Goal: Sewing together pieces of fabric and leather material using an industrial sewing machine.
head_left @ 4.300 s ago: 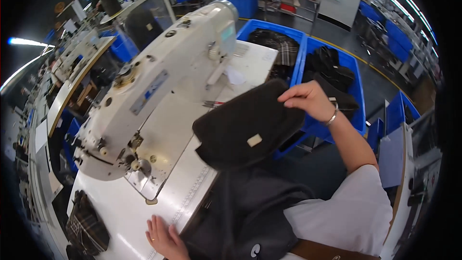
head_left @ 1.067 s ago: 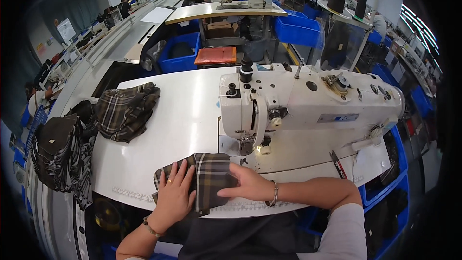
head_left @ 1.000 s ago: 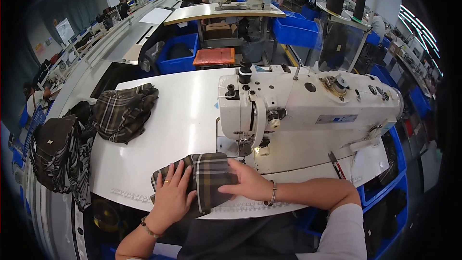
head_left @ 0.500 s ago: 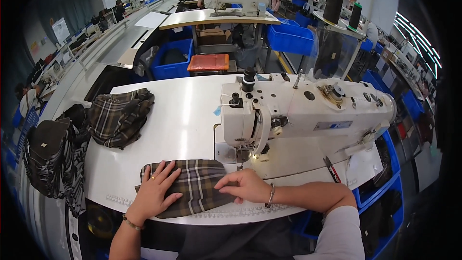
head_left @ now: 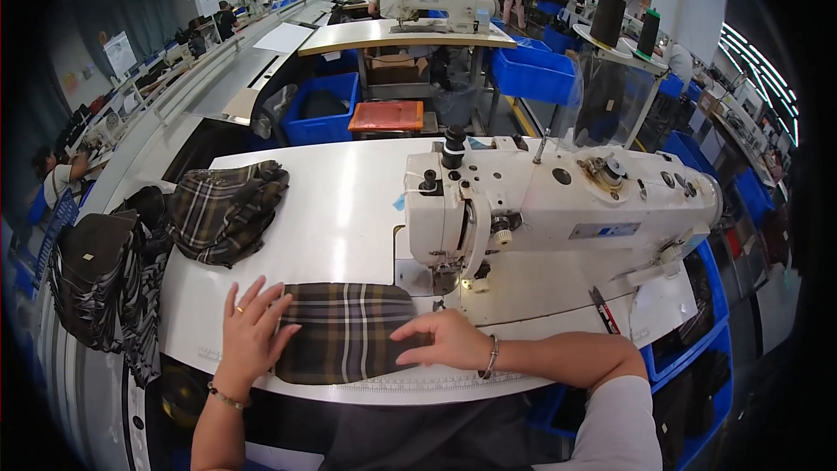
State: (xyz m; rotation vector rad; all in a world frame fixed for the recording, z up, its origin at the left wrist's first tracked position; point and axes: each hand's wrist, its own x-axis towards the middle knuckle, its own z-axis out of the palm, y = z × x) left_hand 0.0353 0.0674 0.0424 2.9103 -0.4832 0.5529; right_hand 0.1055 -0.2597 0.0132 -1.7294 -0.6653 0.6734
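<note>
A brown, black and white plaid fabric piece [head_left: 344, 336] with rounded corners lies flat on the white sewing table, just in front of the needle area. Beside its left end is my left hand [head_left: 251, 336], fingers spread, the fingertips at the cloth's edge. My right hand [head_left: 449, 340] rests at the right end of the piece, thumb and forefinger apart over its border and not pinching it. The white sewing machine [head_left: 558, 209] stands behind and right of the cloth, its presser foot close to the cloth's far right corner.
A bundle of plaid pieces [head_left: 228, 209] sits at the table's far left. Dark pieces [head_left: 96, 283] hang over the left edge. Red-and-black snips [head_left: 603, 312] lie right of my right hand. Blue bins [head_left: 321, 109] and an orange-topped stool [head_left: 386, 116] stand beyond the table.
My left hand has slid left off the cloth's top to its left edge. The plaid piece now lies straighter. My right hand's thumb and forefinger have parted more.
</note>
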